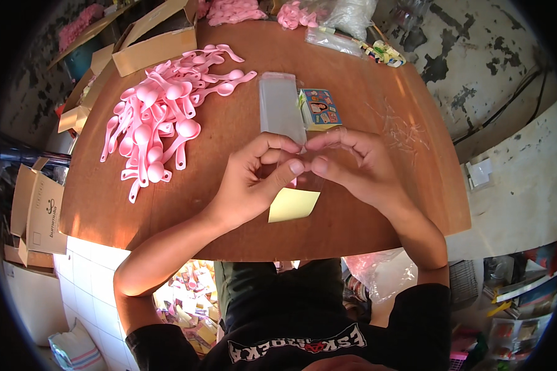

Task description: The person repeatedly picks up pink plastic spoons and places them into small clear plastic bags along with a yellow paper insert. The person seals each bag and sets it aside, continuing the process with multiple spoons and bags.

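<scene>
Near the middle of the table, my left hand (253, 176) and my right hand (359, 164) meet with thumbs and fingertips pinched on a clear plastic bag (310, 182). A bit of pink shows through beside my left thumb; most of it is hidden. Just below the hands is a blank yellow card (294, 205); whether it is inside the bag I cannot tell. Beyond my fingers lies a stack of clear plastic bags (279, 102), with a stack of colourful printed cards (320, 108) to its right. A big heap of pink measuring spoons (158, 117) spreads on the left.
Thin clear plastic strips (405, 130) are scattered on the wooden table (377, 216) at right. Along the far edge lie more pink spoons (238, 9), an open cardboard box (158, 40) and plastic packs (334, 40). Another carton (37, 207) stands at left; packets (195, 297) lie under the table.
</scene>
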Tool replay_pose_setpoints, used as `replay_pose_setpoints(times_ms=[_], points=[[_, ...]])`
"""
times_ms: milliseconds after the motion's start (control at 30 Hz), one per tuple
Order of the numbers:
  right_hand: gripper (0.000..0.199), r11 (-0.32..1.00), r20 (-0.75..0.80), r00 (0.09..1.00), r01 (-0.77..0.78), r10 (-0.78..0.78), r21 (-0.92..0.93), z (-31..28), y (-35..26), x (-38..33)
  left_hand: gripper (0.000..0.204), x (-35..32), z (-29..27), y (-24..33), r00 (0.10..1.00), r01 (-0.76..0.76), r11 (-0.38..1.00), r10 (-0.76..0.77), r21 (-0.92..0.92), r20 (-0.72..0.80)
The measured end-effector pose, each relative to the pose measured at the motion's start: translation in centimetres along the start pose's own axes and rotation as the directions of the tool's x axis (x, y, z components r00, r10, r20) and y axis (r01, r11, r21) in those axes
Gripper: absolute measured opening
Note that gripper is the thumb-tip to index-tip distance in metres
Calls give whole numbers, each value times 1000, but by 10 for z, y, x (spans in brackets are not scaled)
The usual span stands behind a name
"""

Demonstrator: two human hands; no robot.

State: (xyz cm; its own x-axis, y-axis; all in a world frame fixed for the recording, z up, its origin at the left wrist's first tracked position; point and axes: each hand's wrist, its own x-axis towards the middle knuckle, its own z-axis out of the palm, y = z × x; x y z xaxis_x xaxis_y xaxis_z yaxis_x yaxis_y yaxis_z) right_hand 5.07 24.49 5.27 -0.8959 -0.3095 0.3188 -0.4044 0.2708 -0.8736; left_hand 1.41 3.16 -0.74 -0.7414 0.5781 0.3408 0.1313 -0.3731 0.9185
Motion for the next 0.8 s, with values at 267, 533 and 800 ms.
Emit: replay_pose_setpoints(times_ms=[267, 533, 800], points=[[7, 850, -318, 802, 403, -506, -339, -11, -39, 30, 72, 6, -4, 6, 934, -294, 906, 340, 304, -107], [7, 883, -244, 896, 259, -371, -392, -2, -19, 20, 60, 7, -4, 3, 976, -185, 921, 214, 342, -48], [19, 933, -226, 946, -150, 231, 327, 1, 9, 4, 28, 5, 1, -13, 993, 117, 988, -115, 103, -19]])
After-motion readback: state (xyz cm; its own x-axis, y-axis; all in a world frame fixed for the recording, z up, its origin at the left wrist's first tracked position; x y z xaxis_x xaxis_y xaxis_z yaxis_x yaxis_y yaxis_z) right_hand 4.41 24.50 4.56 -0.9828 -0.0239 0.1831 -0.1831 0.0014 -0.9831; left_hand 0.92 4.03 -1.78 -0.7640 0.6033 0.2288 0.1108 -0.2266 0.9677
